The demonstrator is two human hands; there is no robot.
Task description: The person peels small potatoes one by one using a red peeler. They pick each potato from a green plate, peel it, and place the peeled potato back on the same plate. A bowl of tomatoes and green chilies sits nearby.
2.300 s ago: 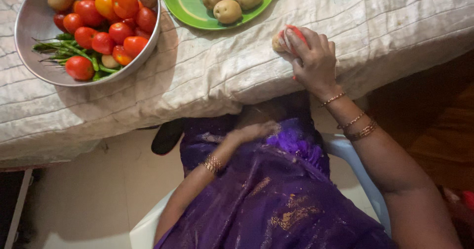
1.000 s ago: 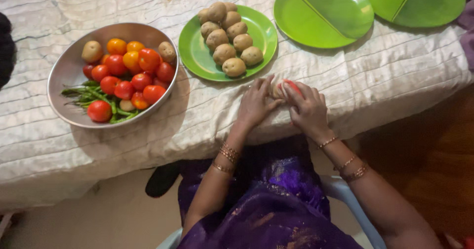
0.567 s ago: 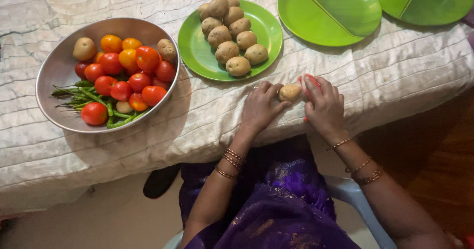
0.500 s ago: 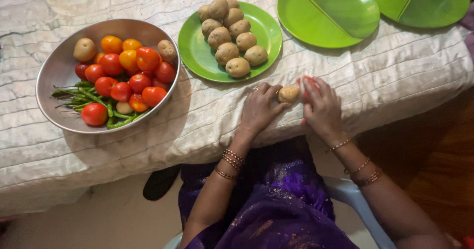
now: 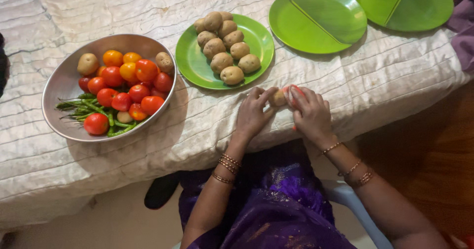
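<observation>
Potato [image 5: 277,98] still pinched between fingers of left hand [image 5: 253,114] and right hand [image 5: 311,115].

Left hand [image 5: 253,114], right hand [image 5: 310,115]; fingers curled

Person seated, purple dress, bangles on both wrists.
The dress [image 5: 276,209] was deep purple with gold specks across the lap. Arms were bare below the elbow. Thin gold bangles [image 5: 226,166] ringed the left wrist; similar bangles [image 5: 351,169] sat spaced along the right.
</observation>
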